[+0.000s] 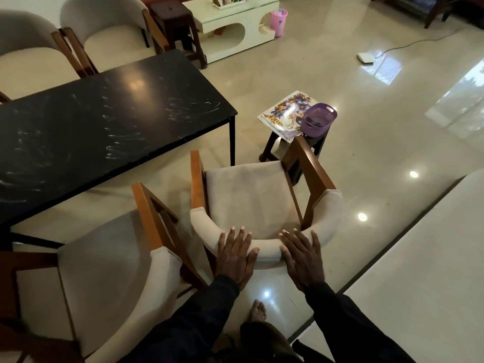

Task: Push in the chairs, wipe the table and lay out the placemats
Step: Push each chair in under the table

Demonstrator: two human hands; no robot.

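Open and flat, my left hand and right hand are pressing the cream padded wooden chair to slide it under the shiny black table.

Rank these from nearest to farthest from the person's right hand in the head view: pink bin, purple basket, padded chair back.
1. Padded chair back: under the right hand, touching it.
2. Purple basket: on the stool ahead, slightly right.
3. Pink bin: far across the floor, beside the white table.
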